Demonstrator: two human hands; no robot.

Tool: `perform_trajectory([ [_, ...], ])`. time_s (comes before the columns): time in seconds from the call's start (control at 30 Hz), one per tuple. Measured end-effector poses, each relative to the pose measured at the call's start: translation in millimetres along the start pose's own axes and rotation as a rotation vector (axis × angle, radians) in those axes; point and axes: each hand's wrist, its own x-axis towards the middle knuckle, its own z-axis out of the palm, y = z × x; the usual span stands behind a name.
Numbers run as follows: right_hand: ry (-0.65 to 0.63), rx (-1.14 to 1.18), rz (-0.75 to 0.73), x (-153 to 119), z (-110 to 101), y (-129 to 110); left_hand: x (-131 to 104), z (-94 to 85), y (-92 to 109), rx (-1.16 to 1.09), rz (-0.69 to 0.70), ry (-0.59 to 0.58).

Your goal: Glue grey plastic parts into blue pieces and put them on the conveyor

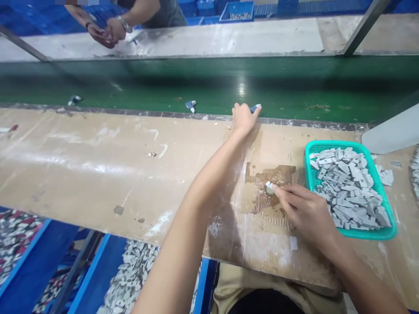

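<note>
My left hand (244, 117) reaches out to the near edge of the green belt (216, 93). Its thumb and fingers close around a small blue-and-white piece (255, 107), partly hidden by the hand. Over a wet brown patch of the bench, my right hand (306, 211) pinches a small white piece (269, 184) at its fingertips. Directly under those fingertips is a small round, greenish thing (270, 190), whose kind I cannot make out. Another blue-and-white piece (190, 105) lies on the belt, left of my left hand.
A turquoise basket (394, 231) full of grey-white pieces stands right of my right hand. Blue bins (88, 274) of pieces sit below the bench (108, 144) at left. Across the belt are a co-worker's hands (109, 34). A dark piece (74, 100) lies further left on the belt.
</note>
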Motion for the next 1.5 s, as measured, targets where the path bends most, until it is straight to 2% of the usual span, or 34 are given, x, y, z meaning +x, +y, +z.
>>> perform_trajectory([
  [0.07,0.010,0.009,0.013,1,-1,0,5,7.1,4,0.021,-0.006,0.030],
  [0.13,0.005,0.038,0.003,1,-1,0,6,8.3,5,-0.067,-0.018,0.037],
  [0.23,0.020,0.090,-0.023,0,-2,1,0,-0.8,2,-0.382,-0.058,0.006],
  [0.3,0.008,0.106,-0.024,-1,-1,2,-13,-13.1,-1,-0.628,-0.097,-0.044],
  [0.37,-0.011,0.097,-0.006,-4,0,4,-34,-29.5,-4,-0.784,-0.139,-0.114],
  [0.53,-0.035,0.041,0.009,-7,3,7,-105,-77.0,-12,-0.825,-0.228,-0.339],
  [0.63,-0.020,0.062,0.051,-6,1,6,-142,-97.8,-12,-0.997,-0.323,-0.404],
  [0.7,0.023,0.121,0.127,-4,-2,3,-160,-105.0,-11,-1.074,-0.396,-0.422],
  [0.83,0.135,0.283,0.325,3,-11,-2,-184,-108.0,-4,-1.019,-0.432,-0.503],
  [0.93,0.200,0.327,0.373,5,-18,-4,-199,-108.1,3,-0.910,-0.389,-0.628],
  [1.07,0.208,0.324,0.283,5,-23,-5,-213,-109.2,8,-0.848,-0.306,-0.713],
  [1.27,0.142,0.374,0.113,2,-21,-5,-218,-110.1,8,-0.858,-0.190,-0.713],
  [1.5,0.109,0.381,0.062,1,-20,-4,-219,-110.9,7,-0.816,-0.130,-0.707],
])
